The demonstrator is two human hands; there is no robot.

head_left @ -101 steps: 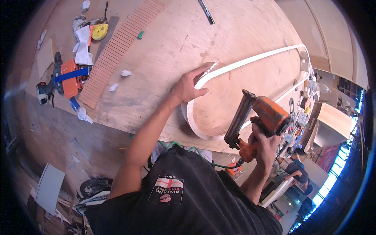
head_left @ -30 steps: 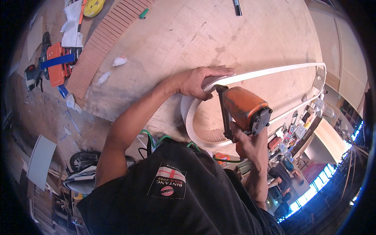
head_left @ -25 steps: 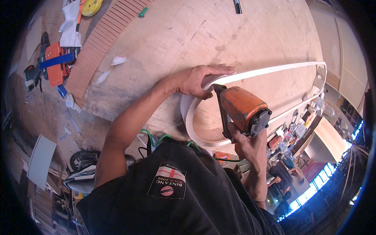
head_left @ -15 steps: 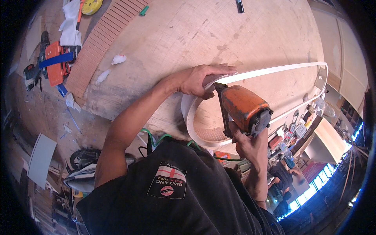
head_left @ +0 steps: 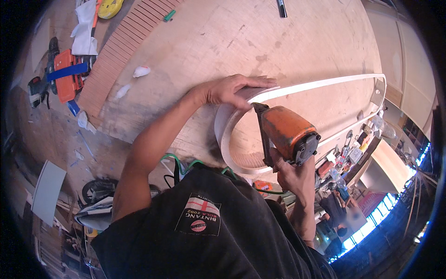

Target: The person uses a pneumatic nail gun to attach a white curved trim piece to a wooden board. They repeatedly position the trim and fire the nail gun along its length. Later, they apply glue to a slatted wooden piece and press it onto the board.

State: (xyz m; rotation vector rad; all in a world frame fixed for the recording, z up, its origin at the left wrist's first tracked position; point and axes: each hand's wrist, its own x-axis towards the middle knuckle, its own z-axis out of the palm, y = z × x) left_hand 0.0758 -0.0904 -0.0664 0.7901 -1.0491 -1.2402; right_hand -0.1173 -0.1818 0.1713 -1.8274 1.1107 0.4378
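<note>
A long, white-edged frame of thin bent board [head_left: 320, 84], rounded at its near left end, stands on edge on the wooden tabletop. My left hand [head_left: 227, 90] grips its upper left wall, fingers along the outside and thumb at the inner edge. Inside the frame's outline is an orange and black pneumatic nail gun [head_left: 285, 128], scuffed with wear. My right hand [head_left: 293, 174] is closed around the gun's handle. The gun's nose reaches the frame's inner face just below my left thumb; whether it touches I cannot tell.
A slotted brown strip [head_left: 114, 58] lies across the table's left side. Nearby are a white glue bottle [head_left: 141, 71], an orange case [head_left: 65, 76] and a black marker [head_left: 282, 8]. A green hose [head_left: 186, 166] loops near my body. Another person [head_left: 335, 209] is at lower right.
My left hand has shifted slightly left along the frame, its thumb now nearer the top edge. The nail gun and my right hand have moved a little to the left and down.
</note>
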